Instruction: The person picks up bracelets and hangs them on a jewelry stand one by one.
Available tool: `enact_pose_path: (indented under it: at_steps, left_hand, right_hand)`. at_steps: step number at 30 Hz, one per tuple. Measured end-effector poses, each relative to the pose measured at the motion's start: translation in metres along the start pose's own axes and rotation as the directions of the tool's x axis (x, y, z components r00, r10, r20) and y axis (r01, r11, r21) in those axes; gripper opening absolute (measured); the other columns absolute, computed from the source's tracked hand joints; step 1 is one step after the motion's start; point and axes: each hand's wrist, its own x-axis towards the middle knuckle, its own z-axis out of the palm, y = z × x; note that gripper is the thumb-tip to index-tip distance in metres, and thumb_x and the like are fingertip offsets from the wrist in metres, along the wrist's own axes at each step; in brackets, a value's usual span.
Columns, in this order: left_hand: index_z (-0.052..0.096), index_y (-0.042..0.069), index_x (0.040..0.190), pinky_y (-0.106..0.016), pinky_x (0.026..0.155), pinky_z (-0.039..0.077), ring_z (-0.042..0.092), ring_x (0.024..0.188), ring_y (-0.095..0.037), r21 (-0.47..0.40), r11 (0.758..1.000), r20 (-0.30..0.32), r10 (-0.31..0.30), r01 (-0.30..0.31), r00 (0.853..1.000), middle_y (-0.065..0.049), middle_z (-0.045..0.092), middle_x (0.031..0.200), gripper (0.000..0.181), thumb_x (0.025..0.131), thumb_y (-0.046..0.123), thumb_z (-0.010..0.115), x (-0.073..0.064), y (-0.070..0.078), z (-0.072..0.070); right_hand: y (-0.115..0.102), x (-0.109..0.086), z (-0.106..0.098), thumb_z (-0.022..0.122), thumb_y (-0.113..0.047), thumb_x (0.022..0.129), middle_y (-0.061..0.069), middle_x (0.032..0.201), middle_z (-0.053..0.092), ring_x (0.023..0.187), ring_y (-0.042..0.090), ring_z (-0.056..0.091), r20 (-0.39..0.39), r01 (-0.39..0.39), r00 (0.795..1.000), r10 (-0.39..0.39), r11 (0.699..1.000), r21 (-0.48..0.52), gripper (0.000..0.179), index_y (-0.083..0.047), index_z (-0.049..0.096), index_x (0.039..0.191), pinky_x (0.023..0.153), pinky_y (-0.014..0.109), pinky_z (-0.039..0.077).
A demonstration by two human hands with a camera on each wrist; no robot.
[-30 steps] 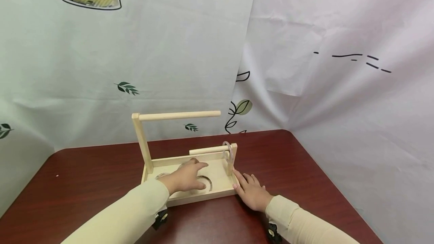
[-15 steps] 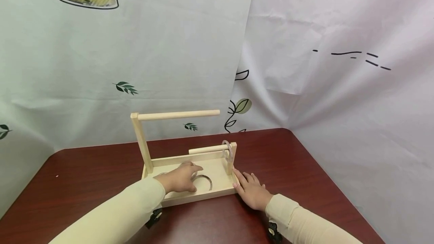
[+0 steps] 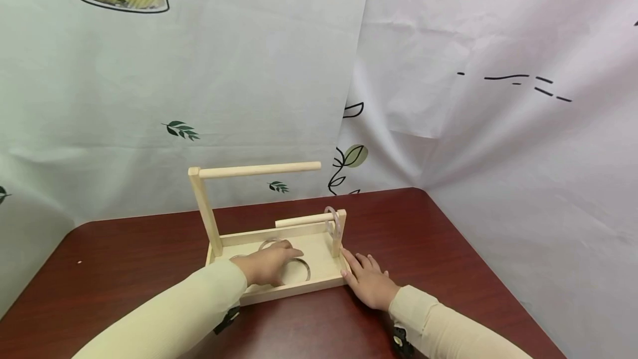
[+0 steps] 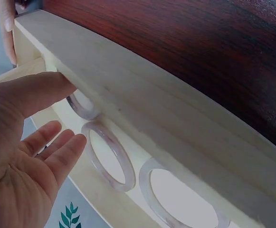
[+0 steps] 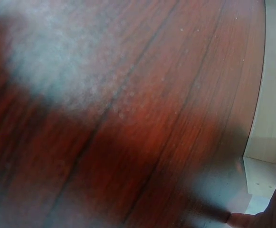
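Observation:
Low inside a pale wooden tray [image 3: 299,291], my left hand [image 3: 266,266] reaches with its thumb and fingers spread. Its thumb tip lies right at a dark-tinted bangle [image 4: 88,114] beside the near wall, while the other fingers hang apart from it in the left wrist view. Two paler bangles, one in the middle [image 4: 126,161] and one nearer the camera [image 4: 146,183], lie flat on the tray floor. My right hand [image 3: 371,285] rests against the tray's right end, fingertips at its corner. Another pale bangle [image 3: 330,208] hangs on the short bar [image 3: 301,220].
A tall post [image 3: 205,212] at the tray's left end carries a long bar [image 3: 259,170] above the left hand. The tray stands on a dark red wooden table [image 3: 399,226]. A white printed cloth [image 3: 249,71] hangs behind.
My left hand dipped to the left, then shifted slightly right over the tray floor, its thumb side lower. The right hand stays against the tray's end.

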Motion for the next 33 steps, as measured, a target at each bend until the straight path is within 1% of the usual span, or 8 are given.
enact_pose_path:
  at_steps: [2,6,9,13,20,23,26,33]
  left_hand:
    - [0.062,0.002,0.12,-0.033,0.081,0.048,0.054,0.094,-0.021,0.005,1.0,0.004,0.015,-0.015,1.0,-0.007,0.057,0.102,0.064,0.06,-0.001,0.083,0.0,0.0,0.0]
    - [0.062,0.002,0.121,-0.032,0.083,0.048,0.055,0.095,-0.022,0.005,1.0,0.013,0.027,-0.027,1.0,-0.008,0.057,0.103,0.064,0.061,-0.004,0.082,0.001,0.001,0.001]
    - [0.061,0.002,0.123,-0.031,0.084,0.048,0.056,0.097,-0.023,-0.019,1.0,0.036,0.022,-0.021,0.999,-0.01,0.057,0.105,0.064,0.063,-0.008,0.079,0.002,0.001,0.003]
    - [0.06,0.002,0.125,-0.03,0.084,0.048,0.055,0.096,-0.022,-0.048,0.999,0.067,-0.002,0.006,0.998,-0.01,0.057,0.106,0.062,0.066,-0.012,0.074,0.004,0.0,0.006]
    - [0.062,0.003,0.122,-0.029,0.082,0.047,0.053,0.091,-0.019,-0.015,1.0,0.082,-0.002,0.003,0.997,-0.007,0.056,0.098,0.059,0.066,-0.01,0.074,0.008,-0.001,0.008]
    - [0.062,0.005,0.119,-0.029,0.08,0.046,0.051,0.087,-0.018,-0.003,1.0,0.101,-0.014,0.015,0.995,-0.007,0.054,0.094,0.057,0.065,-0.011,0.072,0.01,-0.001,0.008]
    - [0.063,0.007,0.116,-0.03,0.08,0.046,0.05,0.086,-0.019,0.012,0.999,0.125,-0.043,0.042,0.991,-0.007,0.052,0.094,0.056,0.065,-0.012,0.072,0.013,0.0,0.009]
    - [0.062,0.01,0.117,-0.034,0.084,0.046,0.052,0.094,-0.023,0.057,0.992,0.18,-0.118,0.11,0.976,-0.008,0.05,0.098,0.054,0.069,-0.009,0.075,0.019,0.006,0.007]
  right_hand:
    - [-0.001,0.0,0.0,0.036,-0.047,0.103,0.021,0.148,0.035,0.138,0.049,0.025,-0.001,0.001,1.0,-0.001,1.0,-0.001,0.055,-0.027,0.026,0.153,0.093,0.079,0.023]
    - [0.0,0.0,0.0,0.036,-0.047,0.103,0.021,0.147,0.036,0.138,0.049,0.025,-0.008,0.006,1.0,-0.006,1.0,-0.003,0.055,-0.027,0.027,0.153,0.093,0.079,0.024]
    - [0.0,0.0,0.001,0.035,-0.047,0.103,0.021,0.147,0.036,0.138,0.049,0.025,-0.011,0.007,1.0,-0.007,1.0,-0.004,0.055,-0.027,0.026,0.153,0.093,0.079,0.024]
    - [0.001,0.0,0.002,0.035,-0.048,0.103,0.02,0.148,0.035,0.138,0.048,0.025,-0.008,0.007,1.0,-0.007,1.0,-0.002,0.055,-0.028,0.026,0.153,0.093,0.079,0.023]
    - [0.002,0.001,0.002,0.035,-0.048,0.103,0.019,0.148,0.035,0.139,0.048,0.024,-0.007,0.006,1.0,-0.006,1.0,-0.002,0.055,-0.029,0.026,0.153,0.093,0.079,0.023]
    - [0.003,0.002,0.002,0.034,-0.049,0.103,0.019,0.149,0.034,0.139,0.048,0.024,-0.004,0.006,1.0,-0.006,1.0,0.002,0.055,-0.029,0.025,0.153,0.093,0.079,0.023]
    - [0.003,0.002,0.002,0.034,-0.05,0.102,0.019,0.149,0.034,0.139,0.048,0.023,-0.002,0.005,1.0,-0.005,1.0,0.006,0.056,-0.03,0.025,0.153,0.094,0.078,0.022]
    - [0.003,0.002,0.003,0.034,-0.049,0.102,0.019,0.149,0.034,0.139,0.048,0.023,-0.004,0.003,1.0,-0.003,1.0,-0.003,0.056,-0.029,0.025,0.153,0.094,0.078,0.023]
